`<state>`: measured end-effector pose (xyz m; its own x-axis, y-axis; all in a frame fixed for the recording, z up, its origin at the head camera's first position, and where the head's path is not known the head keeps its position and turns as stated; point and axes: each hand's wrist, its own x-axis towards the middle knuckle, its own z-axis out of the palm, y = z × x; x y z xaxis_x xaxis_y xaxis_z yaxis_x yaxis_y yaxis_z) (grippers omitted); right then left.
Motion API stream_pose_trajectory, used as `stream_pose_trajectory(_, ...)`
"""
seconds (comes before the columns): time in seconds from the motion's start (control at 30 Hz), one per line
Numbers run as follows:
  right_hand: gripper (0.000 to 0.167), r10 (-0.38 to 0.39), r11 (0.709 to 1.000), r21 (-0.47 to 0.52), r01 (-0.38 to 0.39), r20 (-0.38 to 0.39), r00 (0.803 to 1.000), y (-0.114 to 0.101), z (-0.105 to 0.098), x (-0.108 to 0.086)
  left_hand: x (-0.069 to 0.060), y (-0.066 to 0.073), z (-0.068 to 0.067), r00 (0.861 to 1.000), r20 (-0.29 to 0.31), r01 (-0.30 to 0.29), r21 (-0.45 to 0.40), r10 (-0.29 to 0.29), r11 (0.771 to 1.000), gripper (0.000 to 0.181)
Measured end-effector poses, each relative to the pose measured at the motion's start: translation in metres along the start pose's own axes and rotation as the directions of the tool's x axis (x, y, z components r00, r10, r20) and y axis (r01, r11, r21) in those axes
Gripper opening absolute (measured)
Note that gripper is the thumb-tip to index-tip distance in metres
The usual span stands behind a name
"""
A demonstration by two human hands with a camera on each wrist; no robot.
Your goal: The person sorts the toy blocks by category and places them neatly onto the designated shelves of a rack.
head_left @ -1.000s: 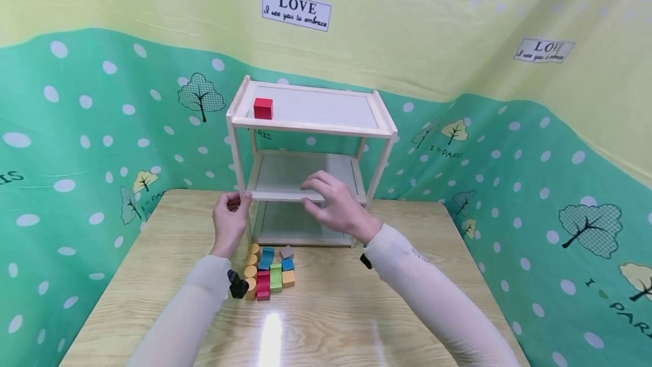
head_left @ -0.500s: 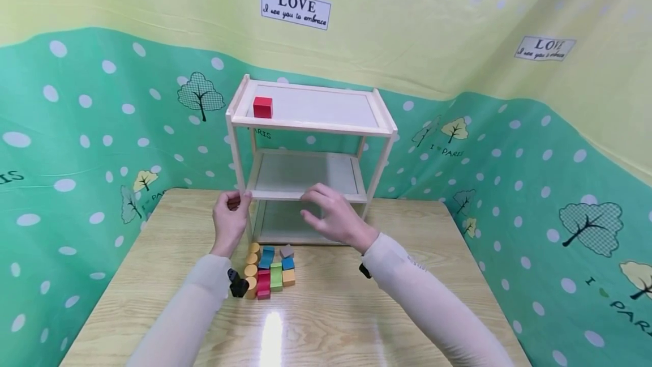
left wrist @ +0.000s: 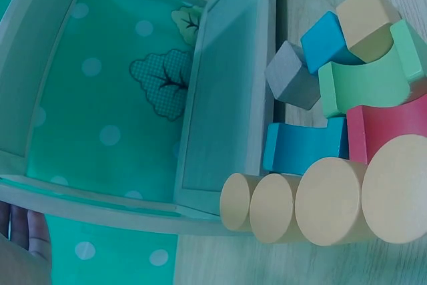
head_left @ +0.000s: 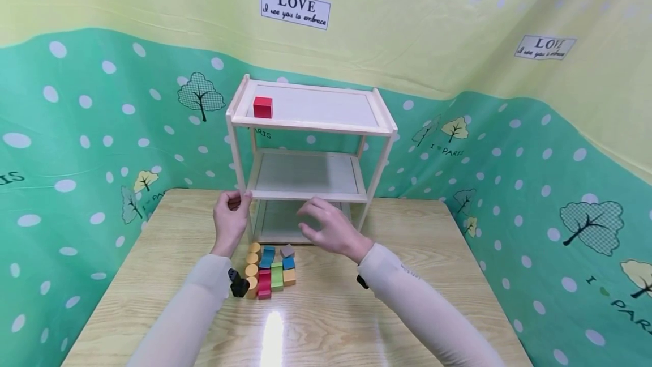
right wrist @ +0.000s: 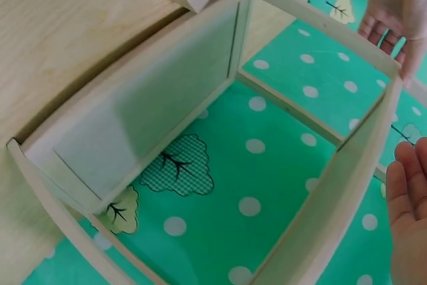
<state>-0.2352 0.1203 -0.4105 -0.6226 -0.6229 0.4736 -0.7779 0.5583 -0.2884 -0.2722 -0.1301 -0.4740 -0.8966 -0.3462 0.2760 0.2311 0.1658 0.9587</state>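
Note:
A pale wooden three-tier shelf [head_left: 311,196] stands at the back of the table. My left hand [head_left: 230,222] holds its left front post at the middle tier, thumb against the corner; this hand [right wrist: 398,28] also shows in the right wrist view. My right hand [head_left: 331,228] hovers before the bottom tier, fingers loosely bent and holding nothing. A red cube [head_left: 262,107] sits at the left of the top tier. Before the shelf's left foot lie orange cylinders [left wrist: 330,201], a blue arch block [left wrist: 303,146], a red one [left wrist: 387,125] and a green one [left wrist: 370,85].
Beside the arch blocks are a grey cube [left wrist: 293,75], a blue cube [left wrist: 327,41] and an orange cube [left wrist: 367,21]. A printed green and yellow cloth [head_left: 127,129] hangs behind and along both sides of the wooden table [head_left: 331,321].
My right hand has moved down and slightly left, from the middle tier to in front of the bottom tier. The left hand and the blocks stay where they were.

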Motion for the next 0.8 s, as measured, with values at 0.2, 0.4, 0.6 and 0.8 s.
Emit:
stream_pose_trajectory(0.2,0.023,0.02,1.0,0.01,-0.02,0.026,0.999,0.002,0.011,-0.005,0.0,0.0,0.0,1.0,-0.002,0.006,-0.001,-0.006,1.0,0.045)
stream_pose_trajectory(0.4,0.024,0.022,1.0,0.016,-0.023,0.05,0.998,0.003,0.025,-0.012,0.0,0.001,-0.001,1.0,0.002,0.01,-0.003,-0.01,1.0,0.044)
stream_pose_trajectory(0.6,0.022,0.027,1.0,0.011,-0.027,0.054,0.998,0.005,0.036,-0.018,0.0,0.0,0.0,1.0,-0.003,0.001,0.003,-0.001,1.0,0.043)
stream_pose_trajectory(0.8,0.021,0.062,0.998,-0.003,-0.061,0.083,0.995,0.009,0.046,-0.023,0.0,0.0,0.001,1.0,-0.005,0.008,0.005,-0.008,1.0,0.043)
